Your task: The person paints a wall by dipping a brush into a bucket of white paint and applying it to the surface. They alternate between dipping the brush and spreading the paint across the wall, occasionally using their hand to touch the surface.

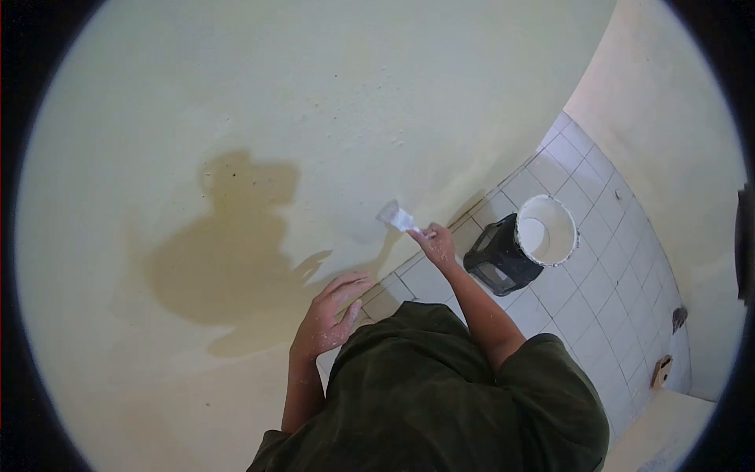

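Note:
My right hand [436, 243] is closed round the handle of a putty knife [398, 217], its broad blade smeared with white. The blade points up and left, overlapping the pale wall [259, 86] in this view. My left hand [329, 316] is held up near the wall with its fingers stretched out and nothing in it. White specks mark both hands and the right forearm. Just right of my right hand is a white bucket [548, 230] with a smeared rim, resting on a dark plastic stool [503, 256].
White tiles [590, 275] cover the floor, running up to the wall's base. A second wall [668, 94] rises at the right. A small brown object [661, 371] and a dark item [679, 318] lie at the lower right. My shadow [228, 244] falls on the wall.

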Available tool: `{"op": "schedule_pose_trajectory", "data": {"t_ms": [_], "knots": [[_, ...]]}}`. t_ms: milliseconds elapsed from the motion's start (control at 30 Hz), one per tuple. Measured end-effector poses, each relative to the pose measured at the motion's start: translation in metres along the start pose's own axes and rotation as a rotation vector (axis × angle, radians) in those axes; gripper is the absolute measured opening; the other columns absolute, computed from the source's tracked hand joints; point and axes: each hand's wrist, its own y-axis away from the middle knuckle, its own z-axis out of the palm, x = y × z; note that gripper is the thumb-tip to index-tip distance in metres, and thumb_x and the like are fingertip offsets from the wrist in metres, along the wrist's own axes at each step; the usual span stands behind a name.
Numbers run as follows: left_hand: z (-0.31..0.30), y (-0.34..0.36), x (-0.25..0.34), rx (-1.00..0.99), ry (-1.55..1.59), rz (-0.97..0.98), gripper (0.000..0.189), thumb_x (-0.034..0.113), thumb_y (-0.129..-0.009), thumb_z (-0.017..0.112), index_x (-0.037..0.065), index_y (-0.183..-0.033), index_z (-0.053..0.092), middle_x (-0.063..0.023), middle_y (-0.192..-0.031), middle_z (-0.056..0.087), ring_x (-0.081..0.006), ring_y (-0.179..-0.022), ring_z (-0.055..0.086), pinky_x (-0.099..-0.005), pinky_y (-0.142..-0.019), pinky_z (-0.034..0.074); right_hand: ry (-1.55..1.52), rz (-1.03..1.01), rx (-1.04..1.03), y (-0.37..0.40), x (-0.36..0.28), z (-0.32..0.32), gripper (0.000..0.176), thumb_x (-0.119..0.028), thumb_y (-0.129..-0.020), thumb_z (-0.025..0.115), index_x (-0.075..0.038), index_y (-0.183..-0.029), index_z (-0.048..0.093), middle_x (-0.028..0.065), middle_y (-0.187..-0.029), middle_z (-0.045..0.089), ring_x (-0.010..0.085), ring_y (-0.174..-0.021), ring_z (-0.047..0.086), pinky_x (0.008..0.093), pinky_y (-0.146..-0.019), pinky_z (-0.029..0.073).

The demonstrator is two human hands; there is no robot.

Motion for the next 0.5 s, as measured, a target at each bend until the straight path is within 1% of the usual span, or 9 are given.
{"op": "schedule_pose_trajectory", "data": {"t_ms": [33, 133, 233, 267, 333, 433, 500], "knots": [[0.0, 0.003, -0.001, -0.008, -0.016, -0.009, 0.036, 0.002, -0.093, 0.06, 0.003, -0.128, 0.067, -0.0174, -0.138, 0.063, -0.0359, -0.129, 0.06, -0.0433, -0.111, 0.046, 0.088, 0.091, -0.024, 0.005, 0.011, 0.002, 0.051, -0.056, -0.077, 0.085, -0.006, -0.084, 0.076, 0.0163, -0.081, 0.073, 0.029, -0.077, 0.073, 0.0437, -0.071, 0.056], [0.003, 0.01, -0.003, -0.025, -0.025, -0.044, 0.036, 0.002, -0.094, 0.059, 0.004, -0.129, 0.067, -0.0165, -0.138, 0.063, -0.036, -0.127, 0.06, -0.0427, -0.109, 0.047, 0.305, 0.279, -0.07, 0.021, 0.038, 0.002, 0.057, -0.064, -0.079, 0.079, -0.007, -0.082, 0.073, 0.0172, -0.084, 0.074, 0.0368, -0.084, 0.073, 0.0439, -0.079, 0.057], [0.007, 0.011, -0.006, -0.046, -0.01, -0.046, 0.036, 0.003, -0.094, 0.059, 0.004, -0.129, 0.067, -0.0163, -0.138, 0.063, -0.0359, -0.128, 0.06, -0.0426, -0.109, 0.047, 0.246, 0.345, 0.056, 0.023, 0.036, 0.004, 0.056, -0.062, -0.082, 0.077, -0.006, -0.085, 0.076, 0.019, -0.086, 0.075, 0.0382, -0.084, 0.073, 0.0456, -0.078, 0.058], [0.008, 0.011, -0.006, -0.055, -0.004, -0.045, 0.036, 0.003, -0.094, 0.059, 0.004, -0.129, 0.067, -0.0163, -0.138, 0.063, -0.0359, -0.128, 0.06, -0.0426, -0.109, 0.047, 0.217, 0.337, 0.077, 0.019, 0.032, 0.004, 0.054, -0.061, -0.081, 0.078, -0.007, -0.085, 0.076, 0.019, -0.087, 0.075, 0.0387, -0.085, 0.073, 0.0467, -0.078, 0.058], [0.008, 0.009, -0.008, -0.079, -0.009, -0.038, 0.036, 0.002, -0.094, 0.059, 0.003, -0.13, 0.066, -0.0162, -0.138, 0.062, -0.0356, -0.128, 0.06, -0.0424, -0.11, 0.047, 0.163, 0.325, 0.116, 0.007, -0.026, -0.019, 0.052, -0.059, -0.079, 0.08, -0.008, -0.086, 0.077, 0.019, -0.088, 0.076, 0.0397, -0.088, 0.073, 0.0489, -0.077, 0.057], [0.01, 0.0, -0.005, -0.095, 0.01, -0.045, 0.038, 0.001, -0.092, 0.06, 0.004, -0.129, 0.066, -0.0164, -0.138, 0.063, -0.0353, -0.129, 0.059, -0.0433, -0.111, 0.045, 0.056, 0.254, 0.097, 0.002, -0.108, -0.061, 0.055, -0.06, -0.079, 0.081, -0.006, -0.084, 0.076, 0.0195, -0.082, 0.075, 0.0379, -0.082, 0.074, 0.0469, -0.076, 0.057], [0.012, -0.003, -0.005, -0.097, 0.021, -0.032, 0.038, 0.0, -0.091, 0.061, 0.004, -0.128, 0.066, -0.0165, -0.138, 0.063, -0.0353, -0.13, 0.059, -0.0437, -0.112, 0.045, -0.077, 0.2, 0.134, 0.011, -0.146, -0.084, 0.052, -0.055, -0.081, 0.084, -0.004, -0.081, 0.073, 0.0152, -0.074, 0.072, 0.0279, -0.071, 0.071, 0.0406, -0.066, 0.054]]}}
